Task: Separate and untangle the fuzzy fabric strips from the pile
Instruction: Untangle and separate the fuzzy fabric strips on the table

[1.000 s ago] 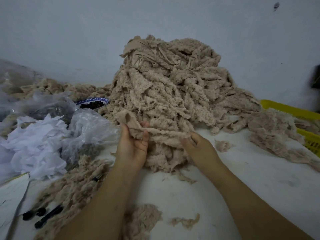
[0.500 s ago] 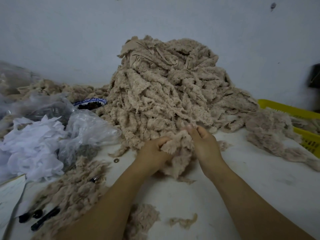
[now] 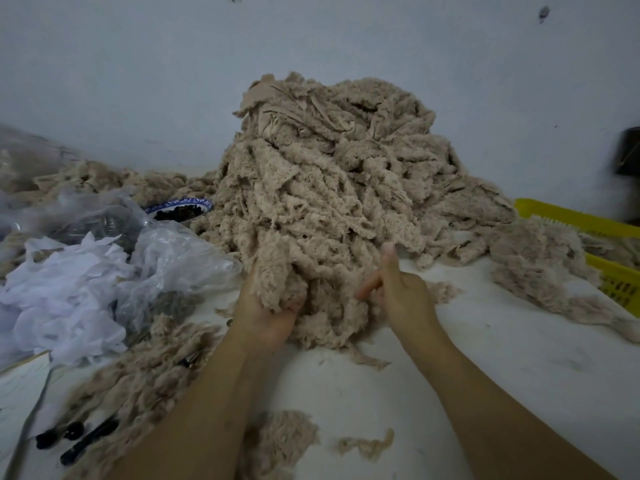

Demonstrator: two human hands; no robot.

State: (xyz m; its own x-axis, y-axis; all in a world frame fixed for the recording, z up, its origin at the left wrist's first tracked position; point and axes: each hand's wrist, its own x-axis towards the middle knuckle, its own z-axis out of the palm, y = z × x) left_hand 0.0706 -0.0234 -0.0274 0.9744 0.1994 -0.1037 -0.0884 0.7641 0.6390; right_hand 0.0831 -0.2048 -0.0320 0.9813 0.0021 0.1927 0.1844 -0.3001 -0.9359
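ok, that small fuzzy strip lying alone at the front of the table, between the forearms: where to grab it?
Likely its right end. The fuzzy strip lies flat and curved, apart from the fuzzy clump on its left, and narrows to a thin tail on the right with nothing touching it. Pinch that tail from above, coming in from the right.

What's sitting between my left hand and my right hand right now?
In the head view, a clump of fuzzy strips at the front of the pile fills it: the left hand grips the clump, the right hand touches it.
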